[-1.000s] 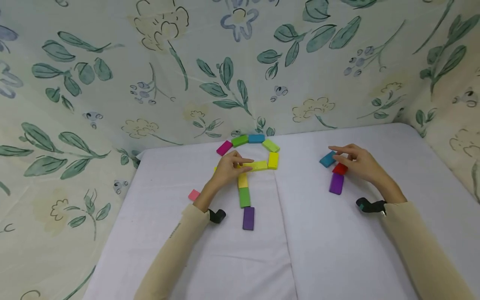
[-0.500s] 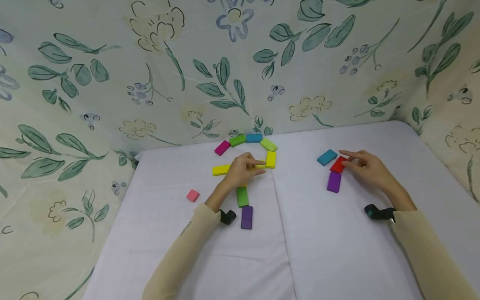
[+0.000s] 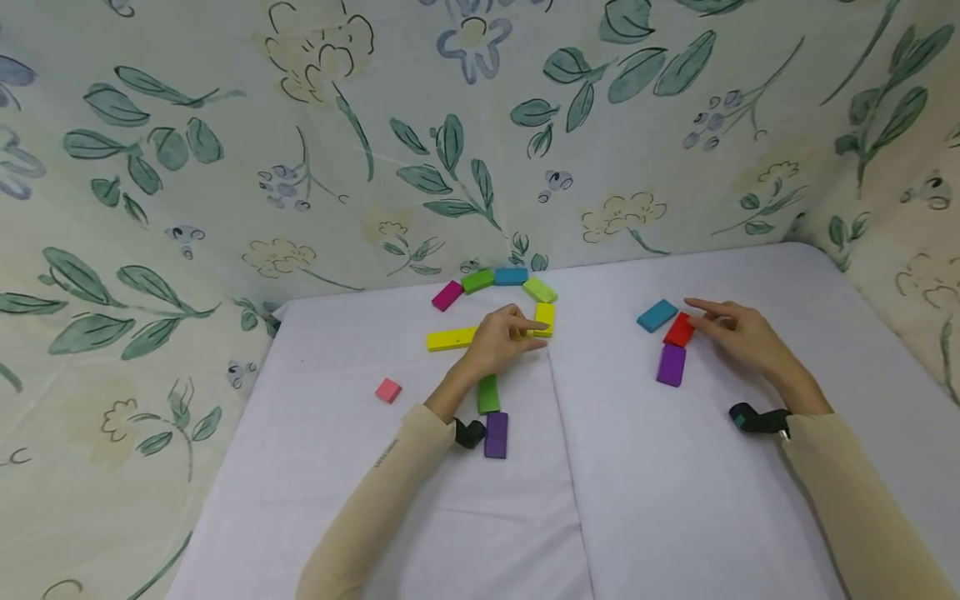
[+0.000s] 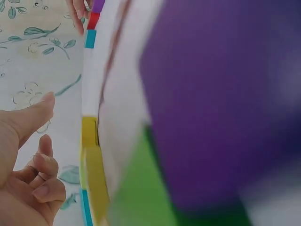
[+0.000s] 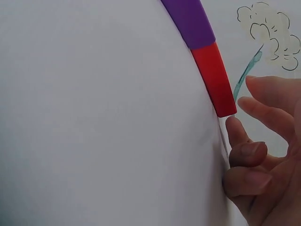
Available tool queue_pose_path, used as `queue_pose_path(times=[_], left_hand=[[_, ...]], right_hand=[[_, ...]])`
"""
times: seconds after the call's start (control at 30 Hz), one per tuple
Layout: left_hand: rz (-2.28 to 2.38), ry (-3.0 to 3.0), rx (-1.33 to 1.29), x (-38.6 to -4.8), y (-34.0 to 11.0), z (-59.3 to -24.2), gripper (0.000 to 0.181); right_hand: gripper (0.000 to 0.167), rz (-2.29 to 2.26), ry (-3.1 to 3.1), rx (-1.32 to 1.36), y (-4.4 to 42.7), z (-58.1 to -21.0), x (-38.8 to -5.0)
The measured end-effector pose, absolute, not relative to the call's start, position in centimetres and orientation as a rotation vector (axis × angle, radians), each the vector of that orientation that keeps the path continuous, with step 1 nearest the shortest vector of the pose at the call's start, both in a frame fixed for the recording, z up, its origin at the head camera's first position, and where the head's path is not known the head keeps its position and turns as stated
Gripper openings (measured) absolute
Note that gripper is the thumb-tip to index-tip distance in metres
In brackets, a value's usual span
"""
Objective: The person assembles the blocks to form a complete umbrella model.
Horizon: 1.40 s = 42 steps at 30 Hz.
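In the head view the left hand (image 3: 504,343) hangs over the row of yellow blocks (image 3: 452,339), its thumb and fingers apart near the upright yellow block (image 3: 545,318). Nothing shows between those fingers in the left wrist view (image 4: 33,165). The right hand (image 3: 738,335) is beside the red block (image 3: 679,330), fingers spread and holding nothing; whether a fingertip touches it I cannot tell. The red block lies between a blue block (image 3: 657,316) and a purple block (image 3: 671,365). Part of the yellow row and the stem below it are hidden by the left hand.
Magenta (image 3: 447,296), green (image 3: 477,282), blue (image 3: 512,277) and lime (image 3: 540,290) blocks form an arc at the back edge. A green block (image 3: 488,394) and a dark purple block (image 3: 497,435) lie below the left hand. A pink block (image 3: 388,390) lies at the left.
The left hand has moved right along the yellow row, uncovering its left end and the pink block. The right hand has drawn back to the right from the blue and red blocks.
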State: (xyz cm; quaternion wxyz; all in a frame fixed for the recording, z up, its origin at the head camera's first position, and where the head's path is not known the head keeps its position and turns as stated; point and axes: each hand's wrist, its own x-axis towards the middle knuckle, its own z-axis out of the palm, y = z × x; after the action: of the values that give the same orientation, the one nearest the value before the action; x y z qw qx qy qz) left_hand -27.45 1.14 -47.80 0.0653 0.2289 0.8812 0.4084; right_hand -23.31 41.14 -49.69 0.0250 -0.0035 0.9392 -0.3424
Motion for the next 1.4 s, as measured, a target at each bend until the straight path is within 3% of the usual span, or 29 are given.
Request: queue_pose_path(times=[0.33,0.67,1.07,1.4], left_hand=[[1.169,2.758,0.818,-28.1,8.0,-46.9,0.034],[1.213,2.740,0.627,-29.6,14.1,-48.9,0.034],[1.088,2.776,0.569,-29.5,18.4,-49.6,0.036],[1.004,2.815,0.565,-29.2,19.4,-49.6,0.034]], right_hand=[[0.063,-1.125,2.828,0.079,42.3,-49.4,-22.4],[0.065,-1.143,2.794,0.069,42.6,-49.3,-21.9],[0.057,-1.115,2.820,-0.005,41.8,-49.2,-21.0],[0.050,-1.160,2.887,-0.019,41.9,-49.6,-21.1]])
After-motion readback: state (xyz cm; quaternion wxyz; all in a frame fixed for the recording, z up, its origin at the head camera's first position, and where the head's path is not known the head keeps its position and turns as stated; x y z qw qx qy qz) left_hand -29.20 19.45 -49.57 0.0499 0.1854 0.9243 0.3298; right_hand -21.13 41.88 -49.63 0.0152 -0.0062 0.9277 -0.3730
